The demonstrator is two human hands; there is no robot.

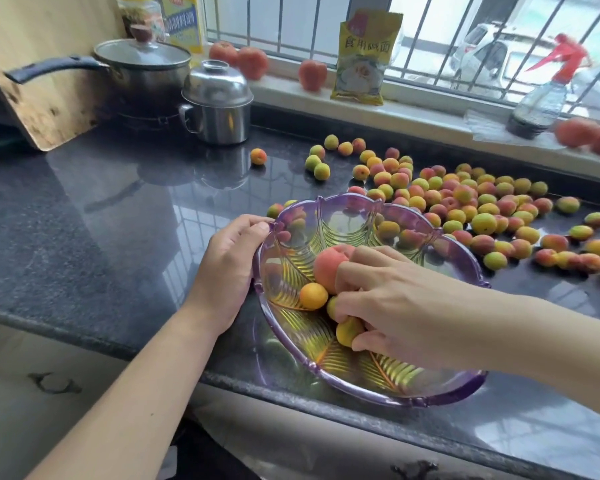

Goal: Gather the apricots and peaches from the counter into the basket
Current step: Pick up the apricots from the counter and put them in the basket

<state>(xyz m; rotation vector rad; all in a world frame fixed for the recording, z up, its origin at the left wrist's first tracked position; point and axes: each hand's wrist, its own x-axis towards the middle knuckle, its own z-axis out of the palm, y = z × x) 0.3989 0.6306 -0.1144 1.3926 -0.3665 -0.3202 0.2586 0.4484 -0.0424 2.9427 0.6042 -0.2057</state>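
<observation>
The right hand (pixel 392 303) is low inside the basket (pixel 440 396), fingers curled round a small handful of fruit: a pink peach (pixel 329 268) at the fingertips and a yellow apricot (pixel 349 332) under the thumb, with a third fruit half hidden between them. Whether the fingers are loosening cannot be told. Just past the fingertips, touching the peach, an orange apricot (pixel 313 296) lies loose on the basket floor.

The left hand (pixel 229 268) grips the basket's rim across from the right hand, thumb over the edge, steadying it.

The fruit yet to be gathered (pixel 465 202) lies beyond the right hand, over the basket's far rim and off to the hand's own side, scattered thick across the counter (pixel 101 209). That makes the right hand the nearer one for the next reach; the likely move is up over the far rim. A few strays sit farther off toward the left hand's side. The round fruit has no long axis to speak of.

The counter is dark, polished stone, so fruit may roll. The basket is clear purple plastic, at the counter's near edge. Beyond the fruit, a windowsill holds larger red fruit (pixel 253 62), a yellow packet (pixel 362 60) and a spray bottle (pixel 548 95). Far beyond the left hand stand a lidded pan (pixel 142 67) and a steel pot (pixel 217 102).
</observation>
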